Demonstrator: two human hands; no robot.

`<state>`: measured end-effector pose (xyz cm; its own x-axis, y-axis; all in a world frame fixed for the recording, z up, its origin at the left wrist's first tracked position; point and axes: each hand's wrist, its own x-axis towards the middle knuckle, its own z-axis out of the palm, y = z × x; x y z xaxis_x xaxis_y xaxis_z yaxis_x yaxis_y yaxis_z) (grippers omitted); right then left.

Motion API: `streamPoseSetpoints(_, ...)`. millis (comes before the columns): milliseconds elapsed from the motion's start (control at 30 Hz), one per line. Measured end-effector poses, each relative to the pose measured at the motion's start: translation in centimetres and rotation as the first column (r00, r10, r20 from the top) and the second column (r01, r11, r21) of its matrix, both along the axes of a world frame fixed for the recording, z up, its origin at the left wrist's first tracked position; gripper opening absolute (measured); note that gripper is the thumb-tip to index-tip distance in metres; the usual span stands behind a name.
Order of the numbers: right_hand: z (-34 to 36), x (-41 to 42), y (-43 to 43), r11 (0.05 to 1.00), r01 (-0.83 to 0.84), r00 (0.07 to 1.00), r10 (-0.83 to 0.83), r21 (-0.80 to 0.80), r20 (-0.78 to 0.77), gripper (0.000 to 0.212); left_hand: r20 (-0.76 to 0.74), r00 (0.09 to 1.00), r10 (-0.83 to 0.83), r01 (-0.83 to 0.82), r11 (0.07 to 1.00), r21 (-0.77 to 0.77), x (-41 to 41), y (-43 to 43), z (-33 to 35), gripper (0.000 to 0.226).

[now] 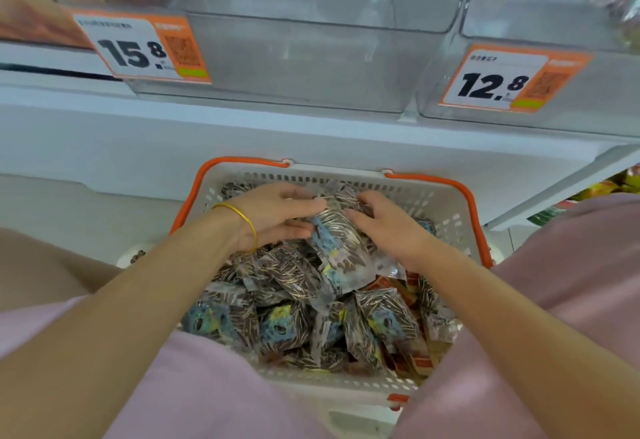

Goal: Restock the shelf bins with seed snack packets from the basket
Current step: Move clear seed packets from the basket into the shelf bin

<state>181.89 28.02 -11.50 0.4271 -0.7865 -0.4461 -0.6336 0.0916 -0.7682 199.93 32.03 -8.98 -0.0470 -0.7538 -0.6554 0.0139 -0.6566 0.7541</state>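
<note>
Left hand: the left hand [277, 213], with a gold bangle [242, 222] on its wrist, reaches into the 12 o'clock end of the basket; fingers and thumb curl round the upper left edge of the top packet [337, 248].
Right hand: the right hand [384, 224] meets it from 3 o'clock, thumb against the same packet and fingers curled down into the pile behind, so the two hands squeeze the packet between them.
Why both hands: my guess is she is gathering a bunch, not one piece, since slippery film bags slide apart under a single grip.
Seed packets: the seed packets [294, 327] are heaped in the basket, clear bags of striped seeds with blue and yellow labels; none is in a bin yet.
Basket: the basket [436, 196] sits just below the shelf, its orange handles [242, 161] folded outward so the mouth is free.
Other stock: red and orange packets [414, 359] lie at its 5 o'clock corner.
Bins: the middle bin [298, 64] at 12 o'clock looks empty; the right bin [519, 23] at 1 o'clock holds something blurred far back.
Price tags: the 15.8 tag [138, 47] is at 11 o'clock, the 12.8 tag [502, 82] at 1 o'clock.
Progress: early, by my reading.
</note>
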Motion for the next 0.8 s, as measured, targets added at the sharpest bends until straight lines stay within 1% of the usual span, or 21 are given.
streamPoseSetpoints(33, -0.1, 0.0, 0.0, 0.999, 0.018, 1.0, -0.019, 0.029, 0.018, 0.043, 0.01, 1.0, -0.017, 0.017, 0.999, -0.027, 0.0, -0.1, 0.2, 0.031)
streamPoseSetpoints(67, 0.0, 0.1, -0.1, 0.995, 0.049, 0.998, -0.053, 0.086, 0.043, 0.045, 0.052, 0.998, -0.026, 0.029, 0.998, -0.057, -0.1, -0.2, 0.3, 0.033)
streamPoseSetpoints(133, 0.1, 0.0, 0.0, 0.965, 0.116, 0.987, -0.139, 0.234, 0.086, 0.054, 0.18, 0.983, -0.033, 0.054, 0.992, -0.113, -0.1, -0.4, 0.6, 0.031)
streamPoseSetpoints(167, 0.0, -0.1, -0.1, 0.94, 0.14, 0.976, -0.184, 0.312, 0.115, 0.054, 0.259, 0.965, -0.04, 0.078, 0.987, -0.137, -0.1, -0.4, 0.7, 0.027)
streamPoseSetpoints(234, 0.5, 0.0, -0.1, 0.873, 0.142, 0.949, -0.254, 0.467, 0.186, 0.046, 0.402, 0.914, -0.056, 0.138, 0.974, -0.177, 0.1, -0.4, 0.9, 0.023)
streamPoseSetpoints(300, 1.4, 0.1, 0.1, 0.827, 0.101, 0.933, -0.272, 0.553, 0.235, 0.047, 0.446, 0.894, -0.052, 0.156, 0.967, -0.201, 0.2, -0.3, 1.1, 0.026)
streamPoseSetpoints(334, 2.0, 0.1, 0.4, 0.835, 0.064, 0.937, -0.238, 0.547, 0.254, 0.053, 0.459, 0.887, -0.05, 0.164, 0.964, -0.211, 0.2, -0.2, 1.3, 0.027)
streamPoseSetpoints(367, 2.5, 0.2, 0.6, 0.861, 0.033, 0.949, -0.187, 0.508, 0.254, 0.062, 0.479, 0.876, -0.048, 0.174, 0.96, -0.221, 0.2, 0.0, 1.5, 0.026)
streamPoseSetpoints(400, 3.2, 0.4, 1.0, 0.893, 0.005, 0.96, -0.13, 0.451, 0.249, 0.072, 0.503, 0.863, -0.044, 0.184, 0.955, -0.234, 0.1, 0.3, 1.8, 0.025)
streamPoseSetpoints(434, 3.7, 0.5, 1.2, 0.921, -0.014, 0.966, -0.088, 0.39, 0.241, 0.075, 0.524, 0.851, -0.037, 0.195, 0.948, -0.251, 0.1, 0.5, 2.3, 0.024)
streamPoseSetpoints(500, 5.1, 0.9, 1.6, 0.951, -0.027, 0.974, -0.044, 0.308, 0.22, 0.063, 0.571, 0.82, -0.036, 0.245, 0.924, -0.294, 0.3, 0.9, 3.8, 0.026)
streamPoseSetpoints(567, 7.1, 1.2, 1.8, 0.958, -0.057, 0.975, -0.007, 0.281, 0.22, 0.06, 0.651, 0.757, -0.047, 0.332, 0.887, -0.321, 1.1, 1.0, 6.1, 0.03)
streamPoseSetpoints(600, 8.3, 1.4, 1.8, 0.959, -0.079, 0.972, 0.013, 0.271, 0.235, 0.059, 0.692, 0.722, -0.021, 0.361, 0.864, -0.35, 1.7, 0.9, 7.5, 0.032)
streamPoseSetpoints(634, 9.7, 1.7, 1.9, 0.964, -0.093, 0.968, 0.03, 0.249, 0.247, 0.06, 0.716, 0.697, 0.043, 0.366, 0.837, -0.407, 2.4, 0.7, 9.0, 0.034)
streamPoseSetpoints(667, 11.1, 2.0, 1.9, 0.971, -0.099, 0.967, 0.042, 0.219, 0.251, 0.064, 0.709, 0.688, 0.154, 0.334, 0.8, -0.499, 3.1, 0.5, 10.4, 0.035)
streamPoseSetpoints(701, 12.7, 2.4, 1.9, 0.979, -0.1, 0.966, 0.053, 0.179, 0.251, 0.067, 0.658, 0.692, 0.296, 0.265, 0.744, -0.613, 3.8, 0.3, 11.9, 0.033)
streamPoseSetpoints(734, 14.1, 2.8, 1.7, 0.984, -0.117, 0.962, 0.078, 0.137, 0.262, 0.069, 0.565, 0.697, 0.442, 0.183, 0.652, -0.736, 4.6, 0.1, 13.4, 0.028)
streamPoseSetpoints(767, 15.7, 3.4, 1.5, 0.984, -0.147, 0.954, 0.115, 0.098, 0.278, 0.07, 0.473, 0.672, 0.57, 0.128, 0.54, -0.832, 5.3, -0.2, 14.6, 0.022)
streamPoseSetpoints(801, 17.3, 4.0, 1.2, 0.983, -0.171, 0.943, 0.143, 0.068, 0.3, 0.067, 0.424, 0.612, 0.667, 0.131, 0.443, -0.887, 6.1, -0.5, 15.7, 0.017)
